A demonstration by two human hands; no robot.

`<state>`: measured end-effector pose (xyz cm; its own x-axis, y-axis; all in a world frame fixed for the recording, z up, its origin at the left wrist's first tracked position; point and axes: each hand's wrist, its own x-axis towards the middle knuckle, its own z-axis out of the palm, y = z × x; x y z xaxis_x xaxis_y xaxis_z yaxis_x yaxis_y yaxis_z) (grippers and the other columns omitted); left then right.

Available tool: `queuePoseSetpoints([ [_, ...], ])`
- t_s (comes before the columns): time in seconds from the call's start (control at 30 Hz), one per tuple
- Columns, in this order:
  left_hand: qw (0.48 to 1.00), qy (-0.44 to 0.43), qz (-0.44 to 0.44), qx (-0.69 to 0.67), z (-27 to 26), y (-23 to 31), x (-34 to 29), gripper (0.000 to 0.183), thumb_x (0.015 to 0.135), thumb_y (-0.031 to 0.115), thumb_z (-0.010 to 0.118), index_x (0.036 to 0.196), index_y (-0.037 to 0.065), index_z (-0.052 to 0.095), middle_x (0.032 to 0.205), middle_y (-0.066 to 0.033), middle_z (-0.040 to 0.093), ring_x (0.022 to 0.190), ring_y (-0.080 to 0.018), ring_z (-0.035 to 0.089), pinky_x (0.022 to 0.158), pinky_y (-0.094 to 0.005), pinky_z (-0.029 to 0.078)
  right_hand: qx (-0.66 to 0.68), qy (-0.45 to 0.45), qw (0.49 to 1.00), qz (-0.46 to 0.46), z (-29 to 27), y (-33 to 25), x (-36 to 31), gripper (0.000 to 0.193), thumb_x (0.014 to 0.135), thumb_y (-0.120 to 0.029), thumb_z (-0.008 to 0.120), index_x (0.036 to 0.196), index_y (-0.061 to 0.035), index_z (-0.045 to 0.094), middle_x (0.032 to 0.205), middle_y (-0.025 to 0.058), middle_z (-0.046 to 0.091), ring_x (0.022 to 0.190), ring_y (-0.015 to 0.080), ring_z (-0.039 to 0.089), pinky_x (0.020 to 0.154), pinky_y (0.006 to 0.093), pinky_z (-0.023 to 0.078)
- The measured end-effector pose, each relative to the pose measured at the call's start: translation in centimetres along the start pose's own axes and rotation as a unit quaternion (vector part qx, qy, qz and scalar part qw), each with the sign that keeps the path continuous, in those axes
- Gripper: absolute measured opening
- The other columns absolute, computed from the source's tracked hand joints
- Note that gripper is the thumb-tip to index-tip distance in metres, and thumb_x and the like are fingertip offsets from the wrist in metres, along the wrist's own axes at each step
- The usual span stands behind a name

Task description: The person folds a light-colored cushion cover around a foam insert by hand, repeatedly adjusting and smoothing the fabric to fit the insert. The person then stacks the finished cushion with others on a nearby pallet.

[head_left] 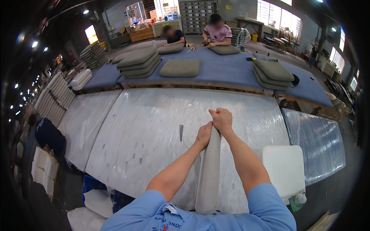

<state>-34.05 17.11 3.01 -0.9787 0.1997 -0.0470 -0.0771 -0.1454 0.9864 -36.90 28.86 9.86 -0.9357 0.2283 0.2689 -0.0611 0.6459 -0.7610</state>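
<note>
Olive-grey cushion (208, 177), seen edge-on, runs lengthwise from just in front of the wearer's chest out to both hands; near end wide in view, far end narrowing at the hands. Left hand (204, 135) lies against the left side of the cushion's far end, thumb side up; fingers partly hidden, so can't tell if it grips or only presses. Right hand (222, 120) is at the far tip, a little beyond and to the right of the left hand, fingers curled into a closed fist, thumb side toward the left; whether any cover fabric is inside is hidden. Hands very near each other, cushion's far end between and below them, forearms along both its sides. All this over a plastic-covered table (146, 119); dark mark (181, 133) on it, left of the left hand. White panel (283, 169) to the right of the right forearm, well apart from the cushion. Beyond, blue-topped table (227, 73): cushion stack (139, 63) left, single flat cushion (180, 68) centre, second stack (271, 75) right. Two co-workers at its far side, one in pink (217, 32), one in dark clothing (175, 38), each with a cushion in front.
</note>
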Motion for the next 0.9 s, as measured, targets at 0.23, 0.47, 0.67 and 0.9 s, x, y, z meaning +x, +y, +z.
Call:
queuePoseSetpoints([
  [0.23, 0.999, 0.043, -0.012, 0.002, 0.5, 0.6, 0.5, 0.052, 0.108, 0.042, 0.046, 0.096, -0.003, 0.069, 0.087, -0.0047, 0.067, 0.076, -0.0136, 0.058, 0.073, -0.0321, 0.048, -0.009, 0.036, 0.997, -0.066, 1.9, 0.9, 2.5, 0.041, 0.087, -0.036, 0.072, 0.070, 0.0000, 0.068, 0.071, 0.0235, 0.066, 0.068, 0.0412, 0.065, 0.065, 0.0494, 0.049],
  [0.47, 0.995, 0.086, 0.054, 0.000, 0.0, 0.4, -1.6, 0.049, 0.110, 0.043, 0.049, 0.109, 0.000, 0.072, 0.103, -0.0078, 0.071, 0.093, -0.0156, 0.064, 0.085, -0.0321, 0.050, 0.268, -0.095, 0.959, -0.019, 1.0, 2.0, 1.3, 0.041, 0.097, -0.036, 0.069, 0.073, -0.0031, 0.065, 0.068, 0.0031, 0.062, 0.063, 0.0168, 0.053, 0.061, 0.0352, 0.044],
  [0.67, 0.903, 0.206, 0.285, 0.248, 0.6, 1.1, -2.4, 0.035, 0.107, 0.033, 0.058, 0.109, 0.001, 0.073, 0.107, -0.0131, 0.072, 0.098, -0.0233, 0.067, 0.086, -0.0340, 0.051, 0.436, -0.123, 0.892, -0.020, 0.5, 4.1, -2.3, 0.033, 0.104, -0.031, 0.063, 0.086, -0.0044, 0.069, 0.079, -0.0046, 0.060, 0.076, 0.0059, 0.051, 0.070, 0.0243, 0.042],
  [0.9, 0.944, 0.163, 0.214, 0.189, 0.4, 2.3, 0.3, 0.033, 0.106, 0.028, 0.058, 0.092, -0.001, 0.067, 0.083, -0.0144, 0.065, 0.077, -0.0271, 0.061, 0.073, -0.0384, 0.049, 0.467, -0.126, 0.873, 0.058, 0.6, 5.8, -3.9, 0.036, 0.107, -0.036, 0.061, 0.091, -0.0052, 0.072, 0.083, -0.0050, 0.062, 0.075, 0.0055, 0.052, 0.068, 0.0243, 0.042],
])
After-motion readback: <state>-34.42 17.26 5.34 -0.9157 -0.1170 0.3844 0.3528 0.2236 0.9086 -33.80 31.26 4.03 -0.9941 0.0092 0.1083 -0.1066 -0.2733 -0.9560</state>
